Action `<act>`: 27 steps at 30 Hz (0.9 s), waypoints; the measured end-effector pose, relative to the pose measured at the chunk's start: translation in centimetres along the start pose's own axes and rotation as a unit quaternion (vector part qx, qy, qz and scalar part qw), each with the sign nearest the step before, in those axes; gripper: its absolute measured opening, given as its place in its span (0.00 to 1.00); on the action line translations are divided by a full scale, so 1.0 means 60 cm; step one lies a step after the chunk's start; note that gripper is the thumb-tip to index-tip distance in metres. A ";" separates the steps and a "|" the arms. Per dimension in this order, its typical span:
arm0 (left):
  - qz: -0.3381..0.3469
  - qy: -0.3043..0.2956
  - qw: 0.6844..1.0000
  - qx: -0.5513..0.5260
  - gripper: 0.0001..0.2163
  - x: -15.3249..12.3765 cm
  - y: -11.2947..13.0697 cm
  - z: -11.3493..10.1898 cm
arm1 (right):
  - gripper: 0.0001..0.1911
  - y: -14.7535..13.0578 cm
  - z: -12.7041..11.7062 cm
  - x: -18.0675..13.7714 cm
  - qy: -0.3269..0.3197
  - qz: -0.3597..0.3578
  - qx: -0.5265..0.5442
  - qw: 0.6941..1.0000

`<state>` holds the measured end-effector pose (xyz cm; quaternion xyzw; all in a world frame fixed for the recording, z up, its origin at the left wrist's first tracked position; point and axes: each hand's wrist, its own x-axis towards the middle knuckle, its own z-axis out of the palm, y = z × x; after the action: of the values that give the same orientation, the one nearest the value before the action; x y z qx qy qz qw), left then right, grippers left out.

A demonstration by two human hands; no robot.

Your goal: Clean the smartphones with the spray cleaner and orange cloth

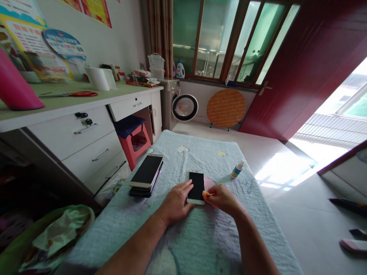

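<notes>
A white smartphone (pixel 196 187) with a dark screen lies face up on a pale blue quilted cloth (pixel 206 152). My left hand (pixel 176 200) steadies it, fingers along its left edge and thumb by the lower corner. Pinched in my right hand (pixel 225 199) is a small orange cloth (pixel 207 195), which touches the phone's right edge. To the left rests a stack of phones (pixel 146 172), the top one gold-rimmed with a black screen. A small spray bottle (pixel 237 170) with a blue and orange label stands to the right.
A desk with drawers (pixel 77 137) runs along the left, with scissors (pixel 77 94) and a paper roll (pixel 99 78) on top. Below are a red stool (pixel 133 147) and a waste basket (pixel 91 217). A washing machine (pixel 169 101) with its door ajar stands behind.
</notes>
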<state>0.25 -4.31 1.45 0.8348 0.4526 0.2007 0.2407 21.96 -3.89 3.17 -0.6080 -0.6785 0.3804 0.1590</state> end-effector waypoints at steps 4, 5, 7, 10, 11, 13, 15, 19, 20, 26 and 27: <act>0.001 0.006 1.000 -0.001 0.27 0.000 -0.003 0.002 | 0.15 0.002 -0.013 -0.009 -0.046 -0.004 -0.011 0.999; 0.002 0.008 1.000 -0.001 0.27 0.000 -0.004 0.003 | 0.14 0.002 -0.017 -0.012 -0.067 -0.004 -0.006 0.998; 0.004 0.008 1.000 0.000 0.27 0.000 -0.007 0.005 | 0.13 0.003 -0.025 -0.017 -0.127 -0.014 0.029 0.991; 0.008 0.006 1.000 -0.001 0.26 -0.001 -0.008 0.004 | 0.14 0.008 -0.029 -0.013 -0.149 -0.040 0.128 0.980; 0.009 0.005 1.000 -0.003 0.26 -0.001 -0.007 0.003 | 0.16 0.010 -0.027 -0.006 -0.103 -0.036 0.161 0.981; 0.007 0.001 1.000 -0.008 0.26 -0.001 -0.004 -0.001 | 0.20 0.017 -0.020 0.012 0.060 -0.016 0.187 0.980; 0.003 -0.005 1.000 -0.009 0.26 -0.002 -0.001 -0.004 | 0.24 0.023 -0.011 0.035 0.214 0.000 0.141 0.967; 0.004 -0.016 1.000 -0.003 0.26 -0.002 0.000 -0.003 | 0.22 0.026 0.006 0.068 0.329 -0.011 0.011 0.944; 0.007 -0.015 1.000 -0.005 0.26 -0.002 -0.002 -0.001 | 0.21 0.025 0.010 0.073 0.316 -0.018 -0.016 0.948; 0.024 -0.010 0.999 -0.035 0.27 -0.005 -0.009 0.006 | 0.16 0.017 0.023 0.083 0.239 -0.008 -0.115 0.964; 0.023 -0.012 0.999 -0.038 0.27 -0.006 -0.009 0.006 | 0.17 0.017 0.022 0.082 0.228 -0.005 -0.111 0.967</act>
<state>-0.09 -4.41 0.81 0.8378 0.4222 0.2133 0.2727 20.75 0.33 0.34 -0.6892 -0.6654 0.1531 0.2426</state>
